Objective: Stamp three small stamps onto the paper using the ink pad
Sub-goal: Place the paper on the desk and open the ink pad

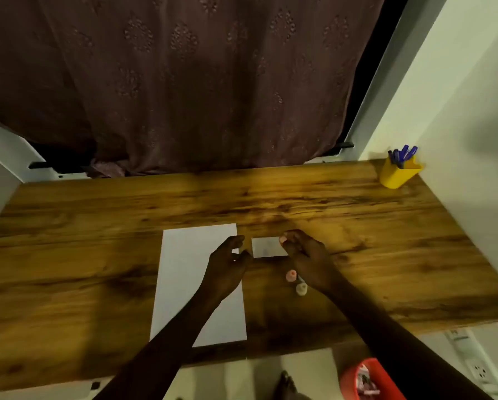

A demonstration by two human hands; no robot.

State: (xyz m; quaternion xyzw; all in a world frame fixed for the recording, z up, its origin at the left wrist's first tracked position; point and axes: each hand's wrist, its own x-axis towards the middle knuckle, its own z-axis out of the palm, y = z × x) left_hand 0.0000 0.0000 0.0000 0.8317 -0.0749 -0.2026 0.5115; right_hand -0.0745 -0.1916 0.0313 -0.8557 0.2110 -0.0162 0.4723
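Observation:
A white sheet of paper (181, 272) lies lengthwise on the wooden desk (98, 255). Just right of its top corner sits the ink pad (266, 247), a small pale rectangle. My left hand (227, 264) hovers over the paper's right edge, fingers apart and curled, their tips close to the pad's left end. My right hand (307, 255) has its bunched fingertips on the pad's right end. Below the pad lie three small stamps, touching my right wrist: a pink one (291, 275), a dark one (299, 280) and a beige one (301, 289).
A yellow cup (397, 174) with blue pens stands at the desk's far right corner against the white wall. A brown curtain (184, 82) hangs behind the desk. A red bin (366, 379) sits on the floor under the desk's front edge.

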